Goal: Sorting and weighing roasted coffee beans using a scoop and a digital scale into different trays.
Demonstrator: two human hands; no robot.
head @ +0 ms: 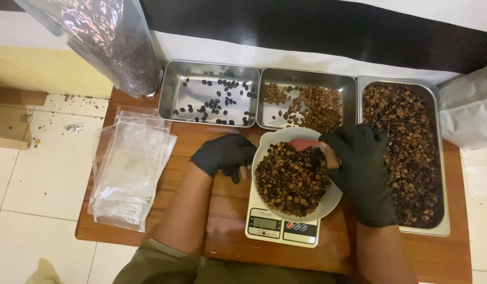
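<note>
Black gloves cover both hands, which work over a white bowl (327, 202) heaped with mixed brown and dark coffee beans (292, 179). That bowl sits on a small white kitchen scale (282, 227), whose display and buttons peek out at the near edge, and the scale stands on a low wooden table (227, 210). On the bowl's left rim rests the left hand (224, 154), fingers curled loosely against the edge, touching it rather than clamping it. At the bowl's far right rim the right hand (360, 171) is clenched around a red scoop (305, 144), whose red end shows above the beans just inside the bowl. Along the far side of the table stand three metal trays side by side. One small tray (170, 89) on the left holds a thin scatter of dark beans; the middle tray (306, 77) holds a looser spread of pale brown beans, mostly toward its right; the long tray (438, 163) on the right is filled with mixed brown beans and lies just beside the right hand. A stack of clear plastic bags (129, 171) lies on the left end of the table, well apart from the bowl. Behind it, at the far left corner, stands a large clear bag (122, 50) of dark beans. A pale grey bag (468, 113) shows at the right edge.
</note>
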